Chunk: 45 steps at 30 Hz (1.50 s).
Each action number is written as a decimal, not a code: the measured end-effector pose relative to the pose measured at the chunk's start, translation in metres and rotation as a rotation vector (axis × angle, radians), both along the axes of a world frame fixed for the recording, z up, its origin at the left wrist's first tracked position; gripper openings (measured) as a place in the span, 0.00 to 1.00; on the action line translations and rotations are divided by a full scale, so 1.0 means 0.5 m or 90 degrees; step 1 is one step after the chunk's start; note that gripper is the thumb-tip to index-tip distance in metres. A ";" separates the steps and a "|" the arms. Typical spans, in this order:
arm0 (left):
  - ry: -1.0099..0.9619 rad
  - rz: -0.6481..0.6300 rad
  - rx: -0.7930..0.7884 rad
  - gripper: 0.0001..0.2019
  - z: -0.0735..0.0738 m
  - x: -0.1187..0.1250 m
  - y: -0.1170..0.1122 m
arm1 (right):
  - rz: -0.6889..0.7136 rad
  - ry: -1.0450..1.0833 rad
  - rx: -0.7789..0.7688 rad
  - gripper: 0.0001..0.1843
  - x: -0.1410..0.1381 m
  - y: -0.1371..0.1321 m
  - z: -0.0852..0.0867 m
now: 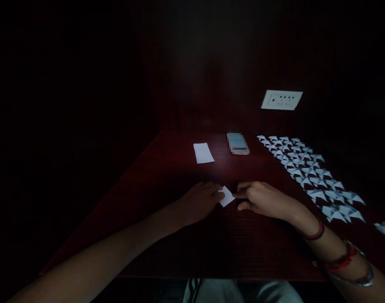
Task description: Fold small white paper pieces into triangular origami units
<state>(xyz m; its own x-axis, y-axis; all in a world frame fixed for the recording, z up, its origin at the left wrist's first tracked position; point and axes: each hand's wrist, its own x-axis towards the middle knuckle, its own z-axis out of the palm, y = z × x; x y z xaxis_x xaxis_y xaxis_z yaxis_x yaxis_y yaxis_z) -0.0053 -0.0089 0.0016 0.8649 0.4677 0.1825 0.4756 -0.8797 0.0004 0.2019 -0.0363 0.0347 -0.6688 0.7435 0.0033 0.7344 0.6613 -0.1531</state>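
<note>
A small white paper piece (226, 196) lies on the dark red table (180, 235) between my two hands. My left hand (200, 201) rests on the table with its fingers curled onto the paper's left edge. My right hand (262, 198) pinches the paper's right corner with thumb and forefinger. Red thread bands and a metal bangle circle my right wrist. The room is very dim.
A white paper slip (203, 152) and a phone (238, 143) lie farther back on the table. Several folded paper triangles (309, 172) are spread in rows along the right side. A white wall socket (281, 100) sits on the back wall.
</note>
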 end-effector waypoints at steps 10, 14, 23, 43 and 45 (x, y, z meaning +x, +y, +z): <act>-0.021 -0.021 -0.021 0.13 0.003 -0.001 0.002 | -0.081 0.054 0.114 0.14 0.003 0.006 0.002; -0.021 -0.039 -0.029 0.16 0.005 -0.005 0.005 | -0.059 0.046 0.085 0.16 -0.013 0.012 -0.024; 0.002 -0.085 0.011 0.16 0.014 -0.010 0.017 | -0.073 -0.084 0.158 0.13 -0.037 0.000 -0.034; 0.086 -0.072 0.128 0.12 0.063 -0.029 0.001 | -0.062 -0.146 0.199 0.15 -0.042 -0.019 -0.017; 0.074 -0.072 0.135 0.12 0.062 -0.027 -0.002 | -0.058 -0.139 0.186 0.16 -0.040 -0.018 -0.017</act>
